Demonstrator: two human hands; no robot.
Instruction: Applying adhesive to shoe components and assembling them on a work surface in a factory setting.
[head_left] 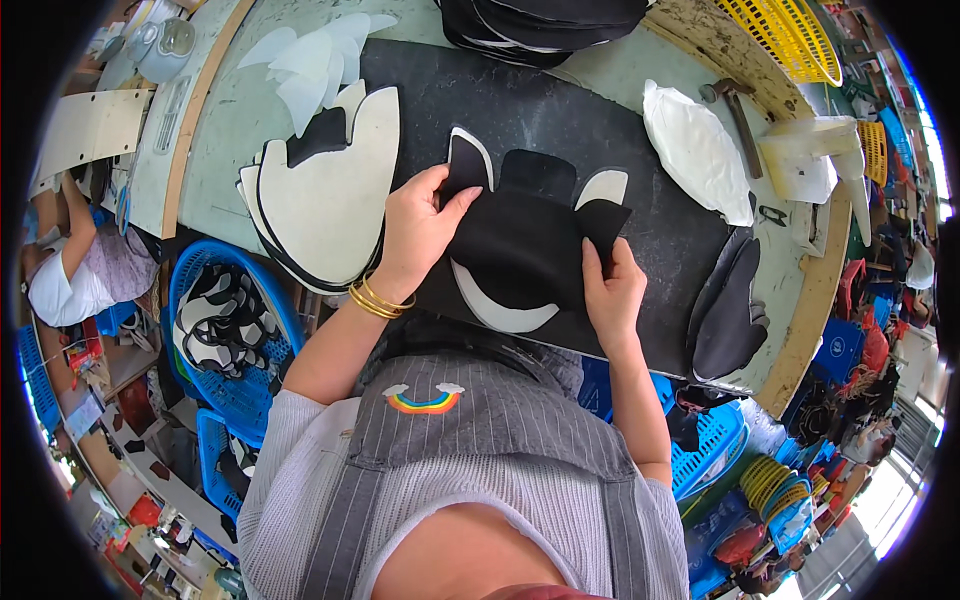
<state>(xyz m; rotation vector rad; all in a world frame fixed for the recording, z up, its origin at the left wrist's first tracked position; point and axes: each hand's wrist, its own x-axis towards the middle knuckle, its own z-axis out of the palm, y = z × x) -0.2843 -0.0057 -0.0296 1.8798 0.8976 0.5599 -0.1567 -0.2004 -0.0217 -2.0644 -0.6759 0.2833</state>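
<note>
Got white piece (500,308) showing as crescent under near edge of black panel (515,245), on dark mat (640,150). Pinching panel's left prong (463,165) with left hand (416,222), right prong's bent tip (605,218) with right hand (612,290), both thumb-to-finger. Farther out, see black stack (545,25) near mat's far edge.

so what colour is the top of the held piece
The held piece is black on top, clearest in the head view.

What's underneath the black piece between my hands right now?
White material shows as a crescent near its lower edge and at both upper prongs, with a dark mat beneath. The black piece covers the middle, so whatever lies there can't be seen.
</note>
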